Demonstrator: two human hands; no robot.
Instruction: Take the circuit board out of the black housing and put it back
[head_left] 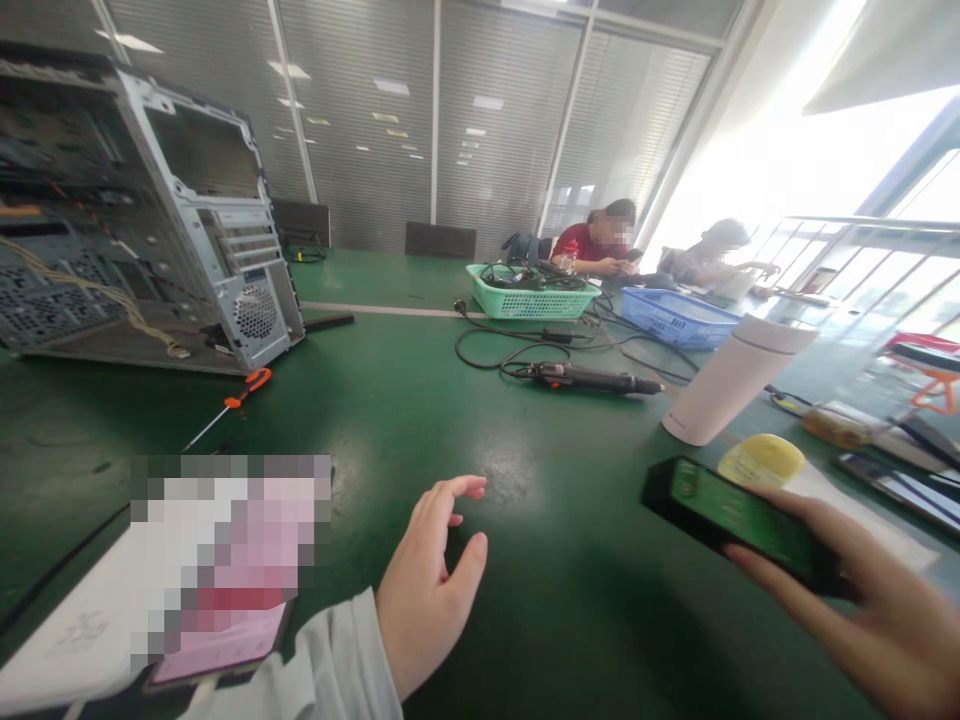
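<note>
Head view: right hand (pixel 892 625) has its grip closed around the near end of a black block with a green face (pixel 739 510), thumb and fingers on opposite sides; block held over the right of the green surface (pixel 555 560), before a smooth, pale tumbler (pixel 739 380). Left hand (pixel 427 590) half-open, fingers loosely curved, thumb apart, nothing held. Step in hand, by my reading: holding the block up; moving it calls for a steady wrist. Block hard-edged, face glossy; surface smooth, softly reflective. Left: computer case (pixel 259 270), sheet metal, perforated. Slim black electric screwdriver (pixel 592 378) beyond.
</note>
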